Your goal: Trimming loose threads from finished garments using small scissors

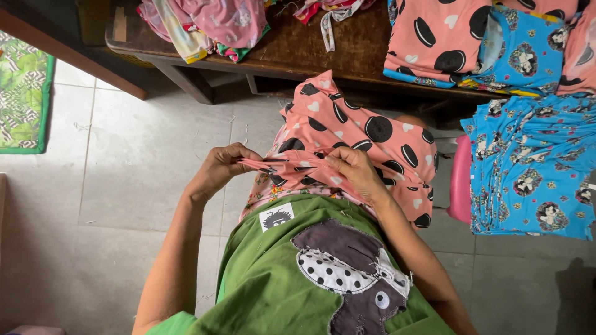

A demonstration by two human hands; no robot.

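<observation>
A pink garment with black round cookie prints [366,133] lies over my lap. My left hand [221,169] pinches a bunched edge of it at the left, fingers closed on the cloth. My right hand [355,170] grips the same gathered edge a little to the right, so the fabric is stretched between both hands. Below them is my green shirt with a dark patch figure [279,279].
A dark wooden table [298,49] stands ahead with folded pink and blue garments [434,37] and a heap of mixed cloth [211,25]. A stack of blue printed garments [534,167] rests on a pink stool [459,183] at right. Grey floor tiles [124,174] and a green mat [22,93] lie at left.
</observation>
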